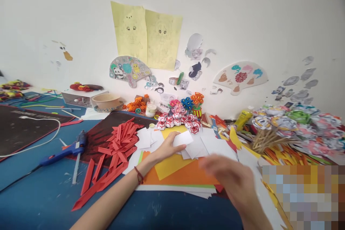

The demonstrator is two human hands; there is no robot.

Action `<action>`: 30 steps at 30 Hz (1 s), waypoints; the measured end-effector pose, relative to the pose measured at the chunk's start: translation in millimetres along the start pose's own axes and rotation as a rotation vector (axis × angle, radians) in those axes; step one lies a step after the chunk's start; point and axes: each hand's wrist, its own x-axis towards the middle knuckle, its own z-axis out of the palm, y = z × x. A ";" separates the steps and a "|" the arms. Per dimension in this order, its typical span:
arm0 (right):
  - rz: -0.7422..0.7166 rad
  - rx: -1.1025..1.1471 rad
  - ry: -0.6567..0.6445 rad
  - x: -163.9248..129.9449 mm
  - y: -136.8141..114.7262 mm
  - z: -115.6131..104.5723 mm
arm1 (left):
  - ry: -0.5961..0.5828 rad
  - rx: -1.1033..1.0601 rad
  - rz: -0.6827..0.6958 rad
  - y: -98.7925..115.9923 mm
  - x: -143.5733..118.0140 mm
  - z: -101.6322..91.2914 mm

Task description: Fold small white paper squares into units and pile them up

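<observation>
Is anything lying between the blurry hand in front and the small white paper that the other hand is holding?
Nothing visible stands up between them. The right hand hovers over the flat orange sheet and loose white paper pieces; the left hand holds the white paper just beyond, above those sheets.

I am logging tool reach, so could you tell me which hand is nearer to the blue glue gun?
The left. The left hand holds a white paper piece to the right of the glue gun; the blurred right hand is farther right, over the coloured sheets.

Bright even light, soft shadows; right hand (231, 183) motion-blurred; edges bowed.
</observation>
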 end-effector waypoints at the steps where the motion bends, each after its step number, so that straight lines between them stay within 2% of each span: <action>1: 0.084 -0.028 -0.019 12.7 12.6 5.6 | 0.017 -0.019 -0.008 -0.7 0.9 -0.2; 3: 0.182 -0.119 0.105 38.3 43.5 19.2 | 0.061 -0.076 -0.016 -2.5 3.6 -0.7; 4: 0.210 -0.135 0.119 49.1 60.0 26.7 | 0.085 -0.110 -0.015 -3.5 4.9 -1.1; 7: 0.374 0.034 -0.014 66.3 100.9 48.6 | 0.105 -0.170 -0.017 -5.1 6.7 -2.7; 9: 0.412 0.164 -0.101 65.3 114.8 59.7 | 0.064 -0.151 -0.033 -4.4 5.3 -3.4; 12: 0.421 0.309 -0.114 55.0 118.1 67.1 | 0.029 -0.078 -0.007 -0.7 0.0 -2.4; 17: 0.460 0.316 -0.142 43.9 112.2 62.7 | -0.056 0.003 0.018 6.4 -8.7 4.7; 27: 0.472 0.301 -0.157 41.5 108.7 65.1 | -0.049 0.153 -0.005 4.6 -16.6 9.7; 30: 0.441 0.268 -0.156 40.0 103.9 66.8 | 0.007 0.251 -0.056 1.5 -16.0 10.1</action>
